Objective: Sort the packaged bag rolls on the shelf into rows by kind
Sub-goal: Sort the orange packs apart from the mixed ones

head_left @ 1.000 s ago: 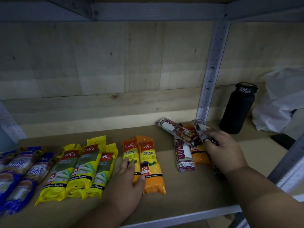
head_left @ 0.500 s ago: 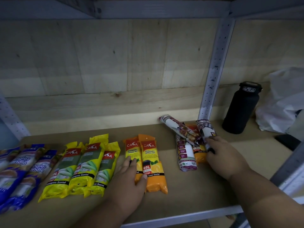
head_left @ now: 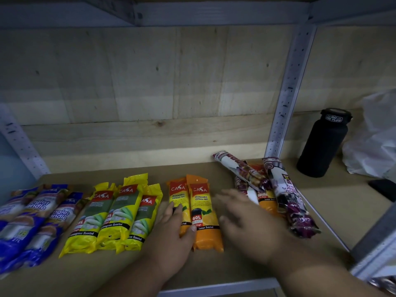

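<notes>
The unsorted heap of maroon-print rolls (head_left: 276, 189) lies crossed at the foot of the perforated steel upright (head_left: 289, 88), with a third orange lemon-scented roll (head_left: 266, 205) pinned beneath. We judge these packs light, soft and slick in film wrap, so they are best gripped round the mid-body, not by the crimped ends. Further from the upright lie the orange pair (head_left: 194, 211), then the yellow lemongrass rolls (head_left: 115, 215). Left hand (head_left: 173, 236) rests flat on the orange pair, fingers straight. Right hand (head_left: 246, 221), blurred, hovers spread, holding nothing.
</notes>
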